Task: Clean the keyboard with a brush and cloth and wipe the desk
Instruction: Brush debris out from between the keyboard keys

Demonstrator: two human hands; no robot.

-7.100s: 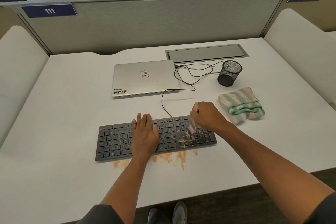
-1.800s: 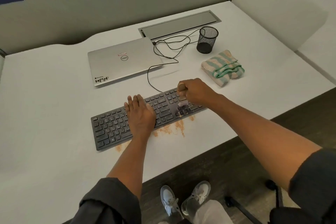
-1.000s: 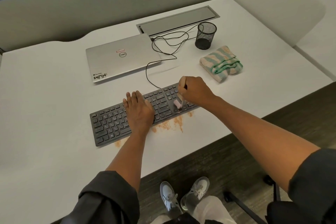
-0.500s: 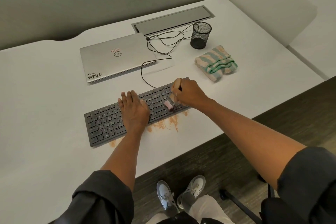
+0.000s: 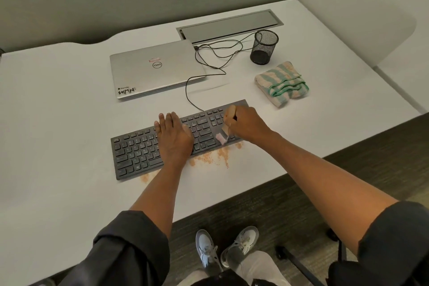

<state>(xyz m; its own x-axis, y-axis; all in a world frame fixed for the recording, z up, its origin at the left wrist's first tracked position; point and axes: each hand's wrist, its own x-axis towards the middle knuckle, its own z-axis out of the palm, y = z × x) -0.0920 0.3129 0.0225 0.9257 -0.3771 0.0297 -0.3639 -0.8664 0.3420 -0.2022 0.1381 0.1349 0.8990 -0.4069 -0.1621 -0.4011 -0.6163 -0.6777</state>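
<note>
A black keyboard (image 5: 139, 151) lies slanted on the white desk (image 5: 58, 123). My left hand (image 5: 174, 139) presses flat on its middle keys, fingers straight. My right hand (image 5: 246, 126) grips a small brush (image 5: 221, 138) with a wooden handle and pink bristles, which touch the keys near the keyboard's right end. Orange-brown crumbs (image 5: 213, 158) lie on the desk along the keyboard's front edge. A folded green and beige striped cloth (image 5: 282, 83) rests on the desk to the right, beyond the keyboard.
A closed silver laptop (image 5: 155, 72) sits behind the keyboard. A black mesh pen cup (image 5: 263, 47) and a tangle of black cable (image 5: 213, 58) lie near a grey cable hatch (image 5: 229, 25). Partition walls stand behind and right. The desk's front edge is close.
The brush and my right hand have worked leftward along the right part of the keyboard. My left hand stays flat on the keys. The view has shifted slightly.
</note>
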